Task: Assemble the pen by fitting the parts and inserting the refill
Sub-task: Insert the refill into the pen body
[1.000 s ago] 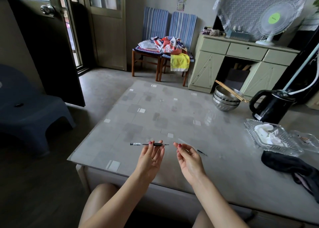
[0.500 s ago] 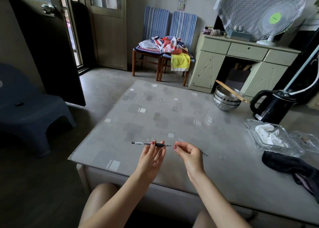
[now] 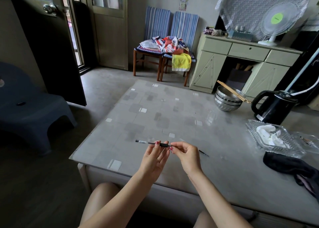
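My left hand [image 3: 153,157] holds a slim clear pen barrel [image 3: 146,142] level above the near edge of the table [image 3: 155,117]; a dark grip section sits at its right end and a black cap at its left. My right hand [image 3: 185,152] pinches a small piece against that right end of the barrel; what the piece is I cannot tell. A thin dark part [image 3: 203,153], like a refill, lies on the table just right of my right hand.
A glass dish [image 3: 274,138] with white tissue and a black cloth [image 3: 291,167] lie at the right. A black kettle [image 3: 274,106] and stacked steel bowls [image 3: 227,100] with chopsticks stand at the far right. A blue stool [image 3: 29,110] stands left on the floor.
My right hand has moved left from near the thin dark part on the table and now meets the right end of the barrel. My left hand has stayed in place.
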